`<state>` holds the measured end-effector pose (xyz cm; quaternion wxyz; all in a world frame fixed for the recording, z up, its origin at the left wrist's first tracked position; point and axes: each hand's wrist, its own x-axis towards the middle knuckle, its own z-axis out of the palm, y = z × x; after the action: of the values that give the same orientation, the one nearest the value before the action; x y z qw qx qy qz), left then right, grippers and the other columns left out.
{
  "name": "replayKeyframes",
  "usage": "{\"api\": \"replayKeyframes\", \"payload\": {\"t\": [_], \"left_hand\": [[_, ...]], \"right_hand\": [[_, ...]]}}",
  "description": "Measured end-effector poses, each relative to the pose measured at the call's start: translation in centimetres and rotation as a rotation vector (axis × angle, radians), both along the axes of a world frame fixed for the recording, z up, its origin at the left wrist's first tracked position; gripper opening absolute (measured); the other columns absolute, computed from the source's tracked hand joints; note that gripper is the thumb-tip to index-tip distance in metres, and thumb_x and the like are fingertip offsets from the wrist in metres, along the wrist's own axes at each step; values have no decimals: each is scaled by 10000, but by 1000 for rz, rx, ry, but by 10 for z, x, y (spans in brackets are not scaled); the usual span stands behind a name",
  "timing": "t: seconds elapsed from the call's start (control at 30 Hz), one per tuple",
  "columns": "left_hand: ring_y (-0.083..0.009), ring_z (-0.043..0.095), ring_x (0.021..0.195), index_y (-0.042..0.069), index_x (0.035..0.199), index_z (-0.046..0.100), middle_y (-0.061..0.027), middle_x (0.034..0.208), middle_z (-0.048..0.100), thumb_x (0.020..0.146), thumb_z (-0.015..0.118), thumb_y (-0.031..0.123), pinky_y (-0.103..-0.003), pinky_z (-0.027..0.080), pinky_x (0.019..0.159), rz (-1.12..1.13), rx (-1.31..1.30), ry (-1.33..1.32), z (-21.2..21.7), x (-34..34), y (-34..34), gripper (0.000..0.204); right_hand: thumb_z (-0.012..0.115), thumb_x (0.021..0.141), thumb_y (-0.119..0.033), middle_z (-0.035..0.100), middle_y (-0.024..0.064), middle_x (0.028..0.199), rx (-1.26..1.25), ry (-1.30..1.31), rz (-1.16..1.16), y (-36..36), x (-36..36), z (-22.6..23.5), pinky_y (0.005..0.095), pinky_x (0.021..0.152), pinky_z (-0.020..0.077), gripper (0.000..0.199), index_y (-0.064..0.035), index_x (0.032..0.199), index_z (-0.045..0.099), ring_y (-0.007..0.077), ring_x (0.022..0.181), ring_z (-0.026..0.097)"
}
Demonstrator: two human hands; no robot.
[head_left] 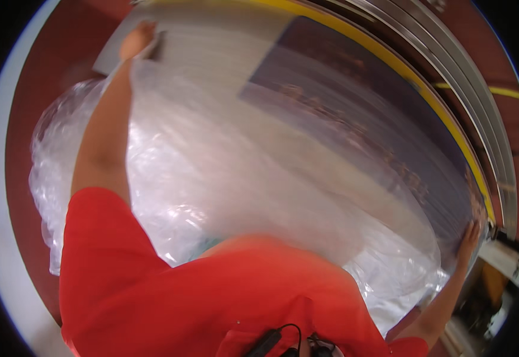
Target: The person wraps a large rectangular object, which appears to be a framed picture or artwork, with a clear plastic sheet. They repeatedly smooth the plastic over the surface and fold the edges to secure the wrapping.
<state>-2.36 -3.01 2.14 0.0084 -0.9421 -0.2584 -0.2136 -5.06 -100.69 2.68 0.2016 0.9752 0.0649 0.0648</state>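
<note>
A large sheet of clear plastic film [212, 160] stretches across the surface in front of me, crumpled and shiny near my body. My left arm reaches far out to the upper left, where my left hand [137, 41] is closed on the film's edge. At the far right my right hand [468, 238] grips the film near the table's corner; motion blurs its fingers. Beneath the film lies a dark grey-blue rectangular panel [354, 89], covered partly by the film, on a pale grey surface [217, 35].
A yellow strip [444, 113] borders the far edge of the surface. Beyond it run curved-looking metal rails [468, 77]. Loose film [63, 178] bulges over the left side above a reddish-brown floor [33, 131]. Blurred equipment [497, 268] stands at the lower right.
</note>
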Motion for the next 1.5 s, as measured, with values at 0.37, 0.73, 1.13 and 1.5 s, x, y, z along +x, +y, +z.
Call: {"api": "replayKeyframes", "payload": {"t": [0.37, 0.73, 1.13, 1.5], "left_hand": [[-340, 524, 839, 83, 877, 544, -186, 867, 559, 776, 354, 335, -437, 399, 730, 142, -236, -23, 14, -28, -14, 332], [-352, 499, 892, 59, 891, 524, -184, 938, 540, 825, 318, 326, -440, 374, 781, 66, -262, -46, 12, -22, -21, 344], [-369, 459, 951, 124, 1063, 453, -180, 1024, 501, 825, 223, 482, -440, 371, 790, -178, -20, 128, -39, 31, 51, 487], [-377, 476, 883, 110, 1028, 474, -186, 963, 515, 842, 303, 384, -427, 393, 723, -290, 40, 62, -48, 40, 52, 373]], "right_hand": [[677, 612, -191, 530, 65, 860, 955, 347, 960, 591, -46, 109, 316, 747, 400, 388, -69, 940, 511, 239, 816, 491], [455, 719, -150, 573, 92, 783, 409, -87, 398, 550, -15, 68, 424, 587, 428, 94, -105, 783, 506, 307, 712, 552], [432, 763, -196, 585, 118, 789, 447, -389, -492, 164, -145, 153, 364, 641, 417, 222, -107, 940, 533, 280, 722, 554], [509, 758, -164, 529, -2, 694, 1076, 13, -862, -87, -211, 288, 216, 585, 375, 160, -54, 848, 583, 97, 642, 474]]}}
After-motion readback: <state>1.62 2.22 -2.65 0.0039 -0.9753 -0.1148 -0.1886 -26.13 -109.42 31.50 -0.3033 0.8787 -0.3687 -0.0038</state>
